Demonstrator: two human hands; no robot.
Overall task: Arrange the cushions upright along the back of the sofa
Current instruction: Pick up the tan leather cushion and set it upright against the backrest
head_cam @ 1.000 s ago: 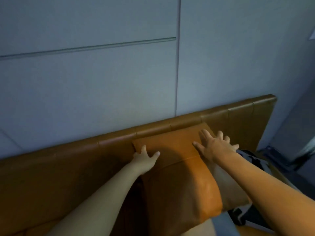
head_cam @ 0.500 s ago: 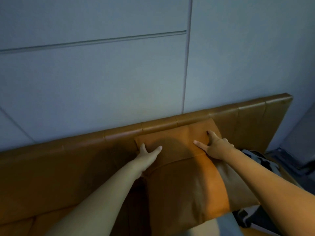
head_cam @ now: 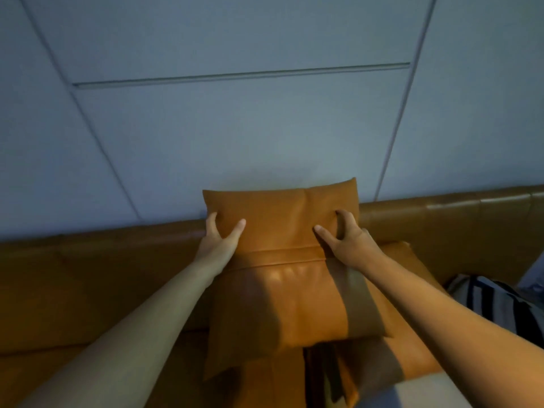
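An orange-brown leather cushion (head_cam: pixel 282 290) with a darker side band stands in the middle, its top edge above the backrest (head_cam: pixel 441 213) of the tan leather sofa. My left hand (head_cam: pixel 222 240) grips its upper left edge, thumb in front and fingers behind. My right hand (head_cam: pixel 344 240) pinches its upper right part. A second orange cushion (head_cam: pixel 412 334) lies behind and below it on the right, partly hidden by my right forearm.
A grey panelled wall (head_cam: pixel 265 128) rises directly behind the sofa. A black-and-white striped cushion (head_cam: pixel 500 301) lies at the right end of the seat. A pale surface (head_cam: pixel 412 390) shows at the bottom edge.
The cushion has been lifted, so its top now stands above the backrest. Both hands went from lying flat on it to gripping its upper corners. My view shifted left.
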